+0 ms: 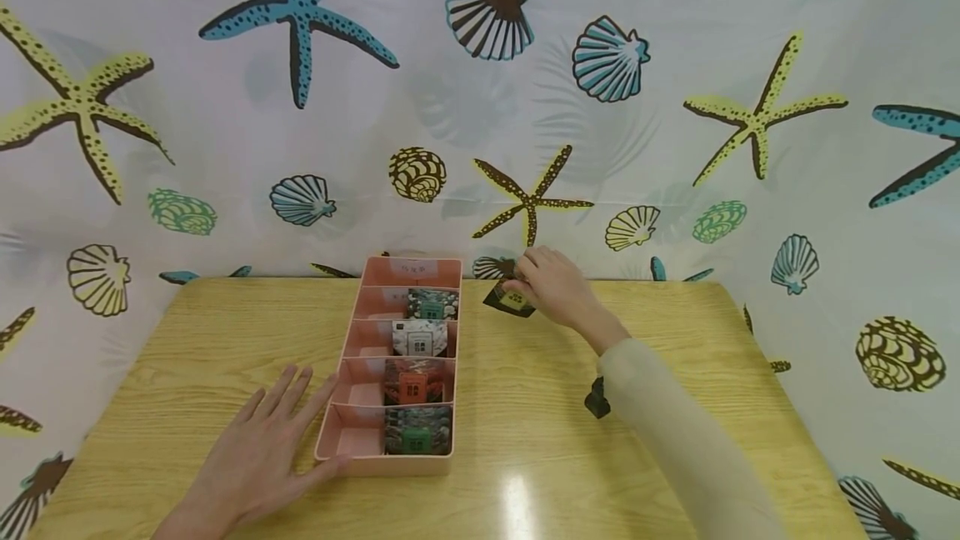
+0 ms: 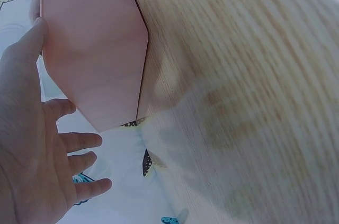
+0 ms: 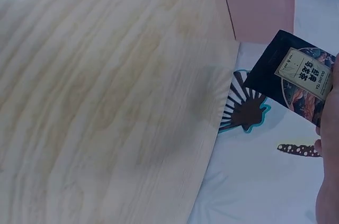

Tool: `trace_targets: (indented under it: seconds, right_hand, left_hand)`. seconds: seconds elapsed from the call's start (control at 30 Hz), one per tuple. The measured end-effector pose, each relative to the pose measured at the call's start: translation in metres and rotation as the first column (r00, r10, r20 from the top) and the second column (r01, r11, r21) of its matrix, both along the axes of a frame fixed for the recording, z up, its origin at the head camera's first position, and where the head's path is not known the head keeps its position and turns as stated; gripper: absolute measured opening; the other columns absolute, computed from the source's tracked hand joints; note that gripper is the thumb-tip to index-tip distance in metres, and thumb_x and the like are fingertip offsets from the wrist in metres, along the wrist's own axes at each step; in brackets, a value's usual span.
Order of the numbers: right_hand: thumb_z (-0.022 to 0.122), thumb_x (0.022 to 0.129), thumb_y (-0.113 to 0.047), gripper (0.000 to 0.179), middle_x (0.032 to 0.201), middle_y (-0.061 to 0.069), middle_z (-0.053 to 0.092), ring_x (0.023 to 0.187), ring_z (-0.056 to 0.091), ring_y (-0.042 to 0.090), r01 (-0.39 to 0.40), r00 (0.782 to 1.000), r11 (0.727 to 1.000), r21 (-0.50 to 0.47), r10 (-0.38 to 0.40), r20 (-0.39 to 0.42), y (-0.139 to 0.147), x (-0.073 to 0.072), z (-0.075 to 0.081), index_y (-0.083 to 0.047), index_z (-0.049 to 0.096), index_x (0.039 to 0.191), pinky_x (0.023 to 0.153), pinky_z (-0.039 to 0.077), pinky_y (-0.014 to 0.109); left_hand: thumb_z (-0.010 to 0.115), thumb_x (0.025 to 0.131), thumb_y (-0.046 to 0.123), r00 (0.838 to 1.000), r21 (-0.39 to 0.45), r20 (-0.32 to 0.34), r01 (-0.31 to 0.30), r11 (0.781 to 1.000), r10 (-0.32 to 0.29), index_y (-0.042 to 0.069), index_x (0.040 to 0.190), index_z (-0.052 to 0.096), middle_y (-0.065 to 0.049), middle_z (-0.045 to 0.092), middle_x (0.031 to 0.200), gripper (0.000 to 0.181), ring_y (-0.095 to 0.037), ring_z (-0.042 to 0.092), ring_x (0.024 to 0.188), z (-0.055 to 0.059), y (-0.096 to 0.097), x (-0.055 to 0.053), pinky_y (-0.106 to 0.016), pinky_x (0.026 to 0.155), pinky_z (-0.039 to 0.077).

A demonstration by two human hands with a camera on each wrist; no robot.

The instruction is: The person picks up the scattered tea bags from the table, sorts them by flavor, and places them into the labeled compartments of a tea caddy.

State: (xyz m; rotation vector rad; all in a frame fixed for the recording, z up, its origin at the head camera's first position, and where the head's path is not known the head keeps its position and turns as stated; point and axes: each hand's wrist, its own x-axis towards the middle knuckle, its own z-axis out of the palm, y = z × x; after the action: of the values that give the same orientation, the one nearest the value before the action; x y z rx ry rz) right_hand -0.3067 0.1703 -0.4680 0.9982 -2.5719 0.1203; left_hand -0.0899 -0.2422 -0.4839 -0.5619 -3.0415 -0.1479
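My right hand pinches a dark tea sachet by one end, above the far table edge. Its pale yellow label reads oolong tea in the right wrist view. To the left stands a long pink divided box. Its nearer compartments hold tea sachets with green, red, white and teal labels; the farthest shows only a paper label. My left hand lies at the box's near left corner with fingers spread, thumb and forefinger touching its edge.
A small black object lies on the wooden table, partly covered by the right sleeve. Behind the table and along both sides hangs a white cloth printed with starfish and shells.
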Motion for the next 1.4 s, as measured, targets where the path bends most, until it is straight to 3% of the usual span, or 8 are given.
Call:
trace_targets:
  seconds: [0.23, 0.47, 0.8, 1.13, 1.4]
  right_hand:
    - [0.061, 0.106, -0.041, 0.031, 0.088, 0.002, 0.055, 0.077, 0.047, 0.017, -0.034, 0.999, 0.999, -0.014, 0.034, -0.036, -0.018, -0.013, 0.009, -0.013, 0.057, 0.094, 0.074, 0.045, 0.034]
    - [0.062, 0.105, -0.04, 0.029, 0.095, 0.003, 0.063, 0.084, 0.057, 0.02, -0.078, 0.992, 0.997, 0.004, 0.078, -0.101, -0.032, -0.021, 0.021, -0.012, 0.062, 0.099, 0.077, 0.051, 0.034]
    - [0.057, 0.106, -0.046, 0.034, 0.101, 0.004, 0.065, 0.088, 0.06, 0.02, -0.057, 0.99, 0.997, 0.053, 0.063, -0.123, -0.058, -0.026, 0.039, -0.012, 0.064, 0.106, 0.078, 0.054, 0.033]
    - [0.057, 0.106, -0.046, 0.033, 0.1, 0.003, 0.066, 0.09, 0.061, 0.02, -0.086, 0.988, 0.996, 0.035, 0.089, -0.126, -0.083, -0.033, 0.045, -0.013, 0.063, 0.105, 0.082, 0.053, 0.033]
    - [0.057, 0.106, -0.048, 0.034, 0.104, 0.001, 0.067, 0.098, 0.065, 0.019, -0.071, 0.984, 0.997, 0.042, 0.077, -0.164, -0.096, -0.033, 0.037, -0.015, 0.064, 0.107, 0.088, 0.056, 0.032]
  left_hand:
    - [0.06, 0.09, 0.078, 1.0, -0.004, 0.003, 0.001, 1.0, -0.001, 0.021, 0.166, 0.035, -0.024, 0.04, 0.167, 0.099, -0.047, 0.035, 0.156, 0.001, 0.0, -0.001, -0.068, 0.122, 0.038]
    - [0.059, 0.089, 0.081, 1.0, -0.006, 0.017, -0.007, 1.0, 0.007, 0.021, 0.166, 0.036, -0.024, 0.041, 0.167, 0.1, -0.047, 0.035, 0.157, 0.001, 0.001, -0.001, -0.069, 0.122, 0.038]
    - [0.059, 0.09, 0.08, 1.0, -0.004, 0.023, -0.008, 1.0, 0.008, 0.021, 0.167, 0.035, -0.025, 0.041, 0.167, 0.1, -0.048, 0.036, 0.156, 0.001, 0.0, 0.001, -0.069, 0.121, 0.038]
    - [0.059, 0.089, 0.082, 0.999, 0.0, 0.038, -0.02, 1.0, 0.02, 0.02, 0.166, 0.036, -0.024, 0.04, 0.167, 0.101, -0.047, 0.034, 0.156, 0.0, 0.002, 0.0, -0.07, 0.122, 0.037]
    - [0.058, 0.09, 0.081, 0.999, 0.01, 0.034, -0.017, 1.0, 0.017, 0.02, 0.166, 0.036, -0.025, 0.039, 0.167, 0.101, -0.047, 0.035, 0.156, -0.001, 0.003, -0.001, -0.069, 0.122, 0.035]
